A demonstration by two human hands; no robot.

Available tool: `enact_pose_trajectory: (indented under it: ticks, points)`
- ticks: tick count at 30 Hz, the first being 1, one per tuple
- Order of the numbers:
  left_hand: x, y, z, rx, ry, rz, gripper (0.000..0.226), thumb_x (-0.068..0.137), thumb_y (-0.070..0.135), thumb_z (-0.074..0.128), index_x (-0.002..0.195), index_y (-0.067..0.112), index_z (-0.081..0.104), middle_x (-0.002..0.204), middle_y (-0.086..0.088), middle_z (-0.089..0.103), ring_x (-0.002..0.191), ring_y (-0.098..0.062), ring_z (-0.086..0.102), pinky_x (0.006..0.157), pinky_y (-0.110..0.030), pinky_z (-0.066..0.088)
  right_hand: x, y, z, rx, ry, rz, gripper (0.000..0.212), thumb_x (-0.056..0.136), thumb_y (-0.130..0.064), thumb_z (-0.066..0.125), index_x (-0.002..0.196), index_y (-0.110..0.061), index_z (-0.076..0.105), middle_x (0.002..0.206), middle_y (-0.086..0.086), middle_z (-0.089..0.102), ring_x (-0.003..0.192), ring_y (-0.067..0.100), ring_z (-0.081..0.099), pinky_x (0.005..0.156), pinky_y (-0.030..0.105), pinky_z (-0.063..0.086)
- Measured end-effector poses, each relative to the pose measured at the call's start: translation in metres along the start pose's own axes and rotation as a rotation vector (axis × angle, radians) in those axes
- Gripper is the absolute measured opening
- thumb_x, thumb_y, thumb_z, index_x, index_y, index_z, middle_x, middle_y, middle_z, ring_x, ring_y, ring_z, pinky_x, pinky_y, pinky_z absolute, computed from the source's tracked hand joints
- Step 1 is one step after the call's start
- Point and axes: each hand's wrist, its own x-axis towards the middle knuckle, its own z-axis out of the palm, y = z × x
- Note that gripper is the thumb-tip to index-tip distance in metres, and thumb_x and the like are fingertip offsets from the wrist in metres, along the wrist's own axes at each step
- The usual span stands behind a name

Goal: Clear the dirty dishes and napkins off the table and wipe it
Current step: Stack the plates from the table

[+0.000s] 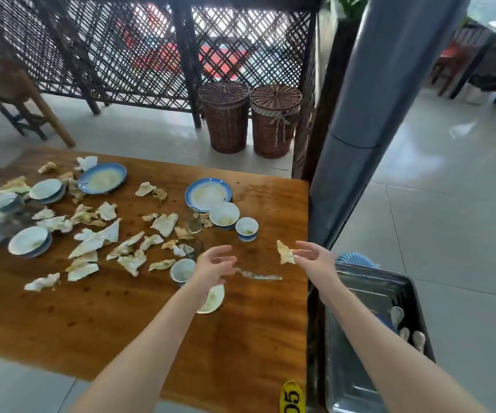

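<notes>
Tag: yellow number tag (292, 397) marked "05", at near edge of the brown wooden table (106, 317).
Tray: grey metal tray (357, 377) just beside the table's right edge, lower than the top; few pale pieces lie at its right side, too blurred to name.
Dish: shallow white dish (212, 299) on the table, partly hidden under the left forearm.
Left hand: left hand (214, 268) above the table, fingers loosely curled, holds nothing.
Cup: small white cup with blue base (182, 271) just left of the left hand, upright.
Right hand: right hand (312, 257) over the table's right edge, thumb & fingers pinch a crumpled stained napkin (285, 252), lifted off the wood.
Hands: apart from each other, a wet smear (258, 275) on the wood between them.
Cloth: blue cloth (357, 259) at far end of the tray.
Napkins: many used paper napkins (97, 239) scattered over centre & left of the table.
Dishes: white bowl (224, 214) and 2nd small cup (246, 228) touching, blue-rimmed plate (208, 194) behind them; more bowls at left.
Far: two brown wicker baskets with lids (226, 114) on the floor, before a dark lattice screen (106, 55).
</notes>
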Motion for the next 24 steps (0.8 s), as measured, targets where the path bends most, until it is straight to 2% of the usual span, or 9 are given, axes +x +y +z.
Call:
enact_pose_trajectory:
  ticks: [3,7,10,13,16,18,20,22,24]
  points:
    - [-0.007,-0.007,-0.058,0.014,0.021,0.011,0.037,0.094,0.012,0.06,0.129,0.02,0.053,0.121,-0.006,0.062,0.102,-0.021,0.064,0.093,-0.038,0.049,-0.017,-0.01,0.058,-0.044,-0.007,-0.018,0.03,0.09,-0.015,0.064,0.119,-0.022,0.061,0.102,-0.007,0.063,0.091,0.005,0.059,0.068,0.01,0.043]
    - [-0.011,-0.012,-0.123,0.014,0.076,0.004,0.035,0.093,0.01,0.06,0.127,0.019,0.056,0.121,-0.007,0.063,0.104,-0.021,0.063,0.078,-0.028,0.05,-0.033,-0.022,0.121,-0.029,-0.026,-0.001,0.025,0.091,-0.015,0.063,0.113,-0.026,0.06,0.097,-0.009,0.063,0.084,0.002,0.058,0.057,0.007,0.04]
    - [-0.009,-0.014,-0.157,0.018,0.095,-0.004,0.033,0.095,0.013,0.057,0.127,0.021,0.056,0.121,-0.004,0.063,0.104,-0.02,0.063,0.083,-0.031,0.046,-0.036,-0.031,0.152,-0.004,-0.038,0.013,0.023,0.089,-0.015,0.064,0.106,-0.03,0.06,0.092,-0.013,0.063,0.082,0.0,0.057,0.058,0.01,0.04]
    - [0.0,-0.017,-0.176,0.008,0.094,-0.015,0.033,0.096,0.012,0.055,0.128,0.02,0.055,0.12,-0.004,0.063,0.104,-0.02,0.063,0.091,-0.036,0.046,-0.033,-0.038,0.169,0.01,-0.022,0.013,0.021,0.088,-0.017,0.065,0.103,-0.031,0.061,0.09,-0.015,0.062,0.083,0.0,0.058,0.058,0.012,0.04]
    - [0.013,-0.017,-0.189,0.009,0.072,-0.016,0.033,0.096,0.013,0.055,0.128,0.021,0.055,0.119,-0.004,0.063,0.102,-0.019,0.063,0.091,-0.036,0.046,-0.022,-0.045,0.176,0.018,0.012,0.018,0.02,0.089,-0.018,0.065,0.104,-0.031,0.063,0.09,-0.015,0.063,0.083,0.001,0.057,0.058,0.016,0.04]
    - [0.022,-0.016,-0.197,0.003,0.069,-0.03,0.032,0.096,0.013,0.056,0.127,0.022,0.055,0.12,-0.004,0.063,0.101,-0.018,0.063,0.092,-0.036,0.047,-0.011,-0.046,0.177,0.027,0.031,0.015,0.021,0.089,-0.017,0.065,0.106,-0.027,0.064,0.093,-0.011,0.065,0.086,0.003,0.058,0.064,0.02,0.044]
    - [0.032,-0.014,-0.203,-0.003,0.071,-0.036,0.032,0.096,0.013,0.056,0.126,0.022,0.056,0.119,-0.003,0.064,0.1,-0.018,0.064,0.083,-0.029,0.05,0.001,-0.05,0.177,0.025,0.063,0.01,0.02,0.089,-0.016,0.065,0.107,-0.025,0.064,0.093,-0.01,0.065,0.087,0.003,0.059,0.068,0.019,0.045]
    - [0.044,-0.011,-0.209,0.0,0.07,-0.029,0.031,0.096,0.013,0.056,0.125,0.022,0.057,0.116,-0.002,0.065,0.098,-0.018,0.065,0.071,-0.024,0.049,0.015,-0.054,0.179,0.023,0.094,0.01,0.019,0.089,-0.016,0.066,0.106,-0.026,0.064,0.093,-0.011,0.063,0.085,0.002,0.057,0.065,0.014,0.042]
    - [0.058,-0.006,-0.214,0.013,0.068,-0.02,0.03,0.096,0.013,0.056,0.124,0.022,0.057,0.112,-0.002,0.066,0.096,-0.017,0.065,0.072,-0.025,0.048,0.028,-0.056,0.181,0.029,0.114,0.014,0.019,0.089,-0.016,0.066,0.106,-0.026,0.064,0.094,-0.009,0.062,0.087,0.005,0.057,0.066,0.015,0.041]
